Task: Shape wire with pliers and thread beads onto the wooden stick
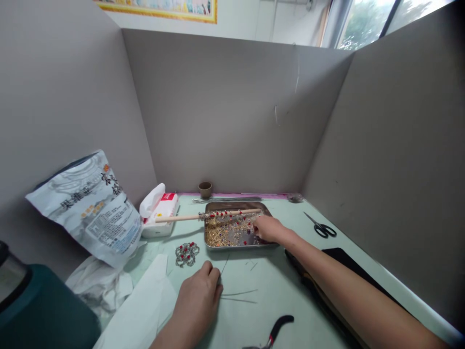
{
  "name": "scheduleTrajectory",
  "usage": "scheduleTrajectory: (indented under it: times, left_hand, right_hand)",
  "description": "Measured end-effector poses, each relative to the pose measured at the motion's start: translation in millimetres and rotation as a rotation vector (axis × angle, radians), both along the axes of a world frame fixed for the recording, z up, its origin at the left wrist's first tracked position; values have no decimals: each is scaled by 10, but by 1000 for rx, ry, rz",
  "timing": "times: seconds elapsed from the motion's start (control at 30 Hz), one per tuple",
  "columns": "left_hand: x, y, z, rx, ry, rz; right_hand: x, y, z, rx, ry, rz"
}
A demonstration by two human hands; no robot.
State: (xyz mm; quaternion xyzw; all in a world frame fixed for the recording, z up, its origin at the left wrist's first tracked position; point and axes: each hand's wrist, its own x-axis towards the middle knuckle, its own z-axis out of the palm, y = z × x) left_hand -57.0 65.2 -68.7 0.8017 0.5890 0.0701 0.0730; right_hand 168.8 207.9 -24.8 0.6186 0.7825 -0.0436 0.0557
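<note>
My left hand point(199, 301) rests on the pale green tabletop with its fingers closed. Thin metal wires point(240, 293) stick out to the right from between its fingertips. My right hand point(268, 229) reaches into a shallow metal tray point(241, 248), fingers bent together and pointing down among the beads point(221, 235); what they pinch is hidden. Gold, clear and red beads lie loose in the tray. Across it lies a wooden stick point(177, 218) wound with wire and red beads. A wire piece with red beads point(187, 254) sits left of the tray.
Black-handled pliers point(278, 327) lie at the front edge, scissors point(323, 229) at the right. Behind the tray stand a small cup point(205, 189) and metal rods point(232, 199). Tissues point(163, 213), a white pouch point(94, 208) and a green bottle point(47, 305) occupy the left. Grey partitions enclose three sides.
</note>
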Motion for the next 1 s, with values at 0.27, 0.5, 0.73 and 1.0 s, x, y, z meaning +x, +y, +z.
scheduleTrajectory:
  times: [0.27, 0.5, 0.73, 1.0]
  left_hand:
    - [1, -1, 1, -38, -11, 13]
    - [-2, 5, 2, -38, -20, 16]
    - [0, 17, -35, -38, -34, 19]
    - [2, 18, 9, -91, -23, 26]
  right_hand:
    - [-146, 43, -13, -9, 9, 76]
    - [-240, 72, -63, 41, 44, 55]
    - [-380, 127, -140, -22, 322, 220]
    - [-557, 95, -304, -43, 393, 322]
